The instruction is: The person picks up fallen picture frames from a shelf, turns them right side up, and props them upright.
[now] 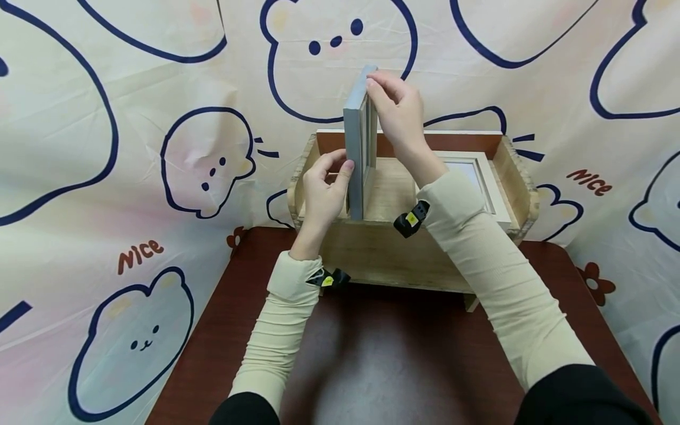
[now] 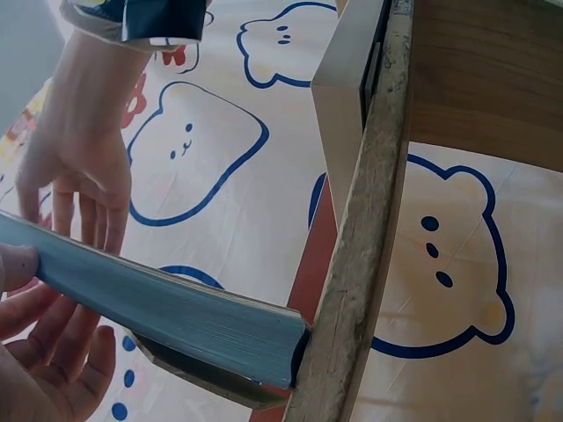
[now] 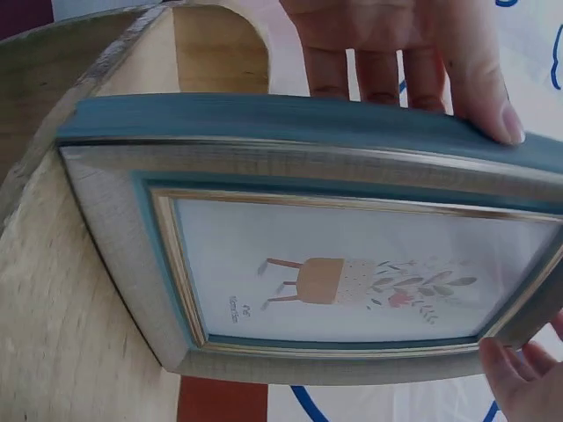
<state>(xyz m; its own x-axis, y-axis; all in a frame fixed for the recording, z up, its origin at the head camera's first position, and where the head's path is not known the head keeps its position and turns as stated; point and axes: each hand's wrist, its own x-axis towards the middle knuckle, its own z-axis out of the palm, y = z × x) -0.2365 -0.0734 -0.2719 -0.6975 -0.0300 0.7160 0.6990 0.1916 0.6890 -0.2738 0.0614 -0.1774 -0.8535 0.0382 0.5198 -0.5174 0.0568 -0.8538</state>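
Observation:
A blue-grey picture frame (image 1: 355, 165) stands upright, its narrow edge towards me and its lower end at the front board of a wooden box (image 1: 393, 257). Its front holds a print of a plant in a legged pot (image 3: 321, 281). The left hand (image 1: 324, 189) grips the near edge, thumb on the blue side and fingers behind. The right hand (image 1: 398, 109) pinches the upper far corner. In the right wrist view the right hand (image 3: 528, 378) shows at the lower right, the left hand (image 3: 396, 53) along the top.
A white picture frame (image 1: 496, 195) leans in the right part of the box, partly behind the right forearm. The box stands on a dark red-brown table (image 1: 382, 360). A cloth printed with bear outlines (image 1: 207, 159) hangs behind and at both sides.

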